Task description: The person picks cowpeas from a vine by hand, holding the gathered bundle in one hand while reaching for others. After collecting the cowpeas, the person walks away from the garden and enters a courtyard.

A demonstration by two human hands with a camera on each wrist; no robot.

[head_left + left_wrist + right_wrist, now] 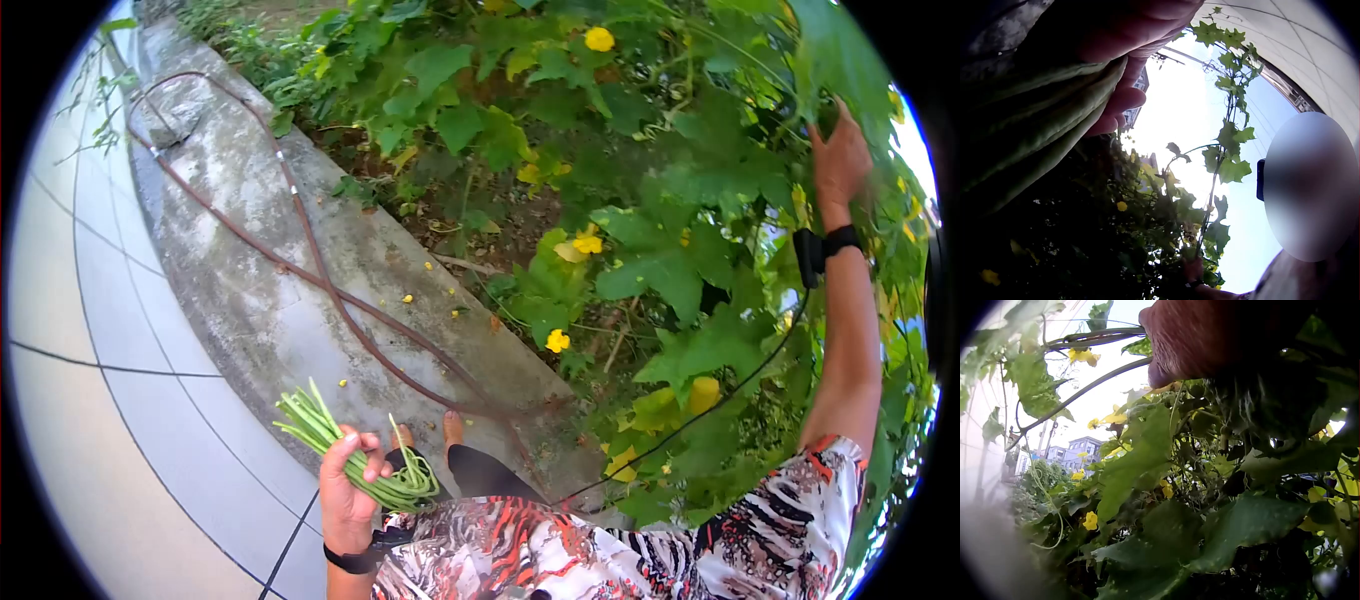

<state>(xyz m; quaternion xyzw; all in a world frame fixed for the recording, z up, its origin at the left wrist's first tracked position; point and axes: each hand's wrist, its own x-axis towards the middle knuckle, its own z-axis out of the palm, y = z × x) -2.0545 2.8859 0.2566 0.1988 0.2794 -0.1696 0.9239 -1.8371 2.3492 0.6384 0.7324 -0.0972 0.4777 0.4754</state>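
"Where are you keeping the bundle of green stems point(322, 424)?"

"I'm gripping it low in front of my printed shirt point(520, 550). My left fingers point(374, 466) are curling round it, with the thumb pressing along it. Straight ends are sticking out on one side and looped ones are bending back on the other."

"And your right fingers point(845, 112)?"

"They're reaching high into the leafy vine point(680, 260). From the head, thumb and forefinger are looking parted; in the right wrist view, vine stems point(1091, 384) are running up to my hand. I can't tell whether I'm pinching them."

"What's showing around you?"

"Yellow flowers point(599, 39) are dotting the leaves. A black cable point(720, 402) is trailing from the black device point(810, 258) on my right wrist. Below, a brown hose point(308, 225) is crossing itself on the concrete strip point(240, 290), my bare feet point(453, 428) are resting there too, and pale paving point(130, 420) is curving alongside. Beyond the vine, buildings point(1079, 450) are showing in the right wrist view."
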